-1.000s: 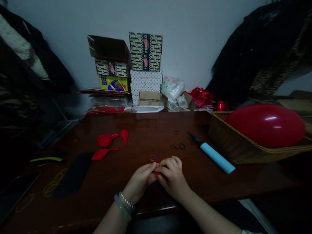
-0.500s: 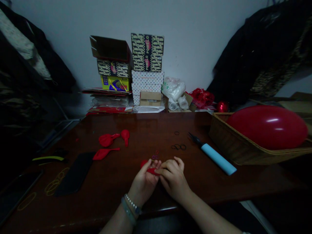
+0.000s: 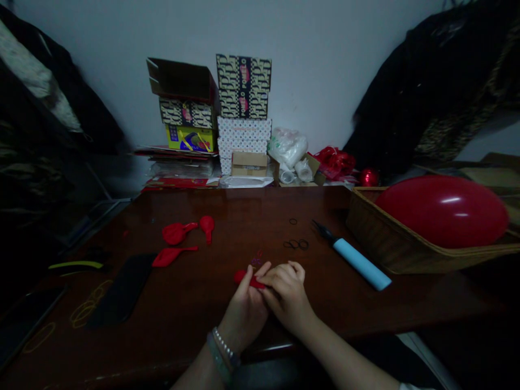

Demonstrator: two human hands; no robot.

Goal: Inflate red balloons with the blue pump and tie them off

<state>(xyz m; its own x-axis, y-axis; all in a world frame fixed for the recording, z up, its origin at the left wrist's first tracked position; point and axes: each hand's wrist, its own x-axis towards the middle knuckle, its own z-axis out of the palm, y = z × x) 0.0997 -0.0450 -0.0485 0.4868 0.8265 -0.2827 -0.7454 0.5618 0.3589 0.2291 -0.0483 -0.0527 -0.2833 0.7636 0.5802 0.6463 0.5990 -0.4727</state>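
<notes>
We find both bare hands together above the near part of the glossy, dark brown wooden bench. Between them is a limp, bright red rubber balloon, its rounded end projecting past the left thumb and its narrower part running toward the right fingertips. We cannot tell whether it touches the bench.

The left hand is turned partly palm up, its grip clamped on the balloon between thumb and fingers. A silvery beaded bracelet and a smooth, pale green bangle circle that wrist. The right hand lies palm down, its grip clamped on the narrower part; its fingertips partly hide the red rubber, so we cannot make out the balloon's mouth.

Just beyond the fingers we note a few small red and purple elastic loops. Farther right lie thin black elastic rings and a light blue cylindrical hand pump with a black nozzle. Beside the pump, a brown woven basket holds a large, inflated red balloon.

To the left, we record three flat red balloons close together, the nearest one touching or almost touching a black rectangular slab.
</notes>
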